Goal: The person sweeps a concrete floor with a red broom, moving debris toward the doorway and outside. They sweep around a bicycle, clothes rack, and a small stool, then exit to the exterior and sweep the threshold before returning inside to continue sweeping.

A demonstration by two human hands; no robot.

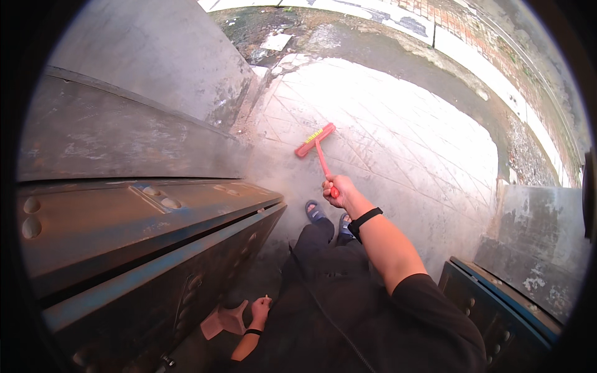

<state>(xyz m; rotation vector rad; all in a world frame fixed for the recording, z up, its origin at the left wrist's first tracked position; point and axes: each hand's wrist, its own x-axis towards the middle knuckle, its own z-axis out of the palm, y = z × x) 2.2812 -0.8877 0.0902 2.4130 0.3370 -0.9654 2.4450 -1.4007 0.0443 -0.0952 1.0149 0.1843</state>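
My right hand [336,191], a dark band at its wrist, is closed round the handle of a red long-headed brush [315,140] with some yellow on its head. The brush head is out ahead of my feet, over the pale paved floor; whether its bristles touch it I cannot tell. Lower left, my left hand [261,308] is closed beside my leg. A dull pink dustpan [225,320] reaches up to its fingers, and a small pale tip shows at the fist. The dustpan's handle is mostly hidden by the hand.
A rusty, riveted metal door [155,230] stands close on my left, with a grey wall [130,133] beyond it. Another metal door panel [497,311] is at the lower right. Outside lies a wet dirt strip [398,62]. My sandalled feet [315,211] are on the dusty floor.
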